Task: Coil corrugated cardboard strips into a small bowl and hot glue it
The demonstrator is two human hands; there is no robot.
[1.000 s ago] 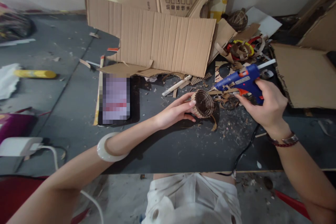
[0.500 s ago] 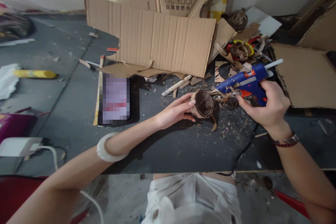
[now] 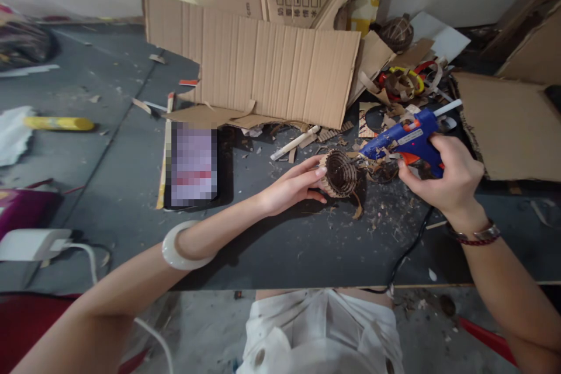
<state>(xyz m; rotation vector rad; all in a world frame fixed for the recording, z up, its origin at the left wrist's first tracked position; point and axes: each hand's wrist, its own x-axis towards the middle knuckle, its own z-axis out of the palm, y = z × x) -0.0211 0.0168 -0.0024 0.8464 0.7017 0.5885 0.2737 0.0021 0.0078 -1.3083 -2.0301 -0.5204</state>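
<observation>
My left hand (image 3: pixel 295 184) is closed on the side of a small round cup of coiled corrugated cardboard (image 3: pixel 340 173). The cup's opening faces up and towards me, and a loose strip hangs below it. In my right hand (image 3: pixel 453 178) is a blue hot glue gun (image 3: pixel 405 139), its nozzle pointing left, just right of the cup's rim. A white glue stick (image 3: pixel 447 107) juts from the gun's back end. Some fingers of the right hand are hidden behind the handle.
Cardboard scraps (image 3: pixel 397 85) and a yellow-handled tool (image 3: pixel 414 79) lie behind the gun. A large corrugated sheet (image 3: pixel 280 64) leans at the back. Left of my hand are a phone (image 3: pixel 193 163), a yellow stick-like tool (image 3: pixel 59 123) and a white charger (image 3: pixel 33 244). The gun's black cord (image 3: pixel 409 251) trails over the table edge.
The back end of the glue gun has shifted slightly left and down with my right hand, and its nozzle sits a little farther from the cup. The left hand and cup stay put.
</observation>
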